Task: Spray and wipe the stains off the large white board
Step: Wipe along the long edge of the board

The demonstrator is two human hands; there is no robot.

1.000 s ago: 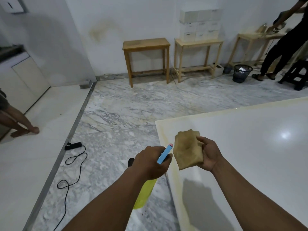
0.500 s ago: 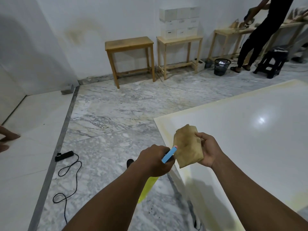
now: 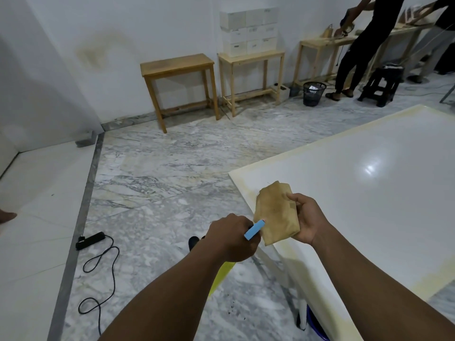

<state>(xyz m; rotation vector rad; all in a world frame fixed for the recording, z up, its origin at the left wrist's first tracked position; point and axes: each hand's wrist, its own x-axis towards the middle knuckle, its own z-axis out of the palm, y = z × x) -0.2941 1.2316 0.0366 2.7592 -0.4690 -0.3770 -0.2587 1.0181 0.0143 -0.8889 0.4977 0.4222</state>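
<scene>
1. Left hand (image 3: 231,238): fingers curled tight round the neck of the bottle (image 3: 221,276). The blue nozzle points toward the cloth and the yellow body hangs below the fist, over the floor (image 3: 160,180).
2. Right hand (image 3: 306,219): grips the folded tan cloth (image 3: 275,212), thumb across its front, other fingers hidden behind it.
3. Cloth is held upright in the air above the board's near corner, just beside the nozzle, not touching the surface.
4. Board (image 3: 357,205): large, white and glossy, lying flat at right, raised off the floor. Yellowish stains run along its edges.
5. Background: 2 wooden tables (image 3: 177,64) against the wall, white boxes (image 3: 250,30) stacked on 1 of them.
6. Black bin (image 3: 314,92), black stool (image 3: 380,84) and a person in black (image 3: 364,38) are at far right.
7. Black cable (image 3: 98,264) lies on the floor at left.
</scene>
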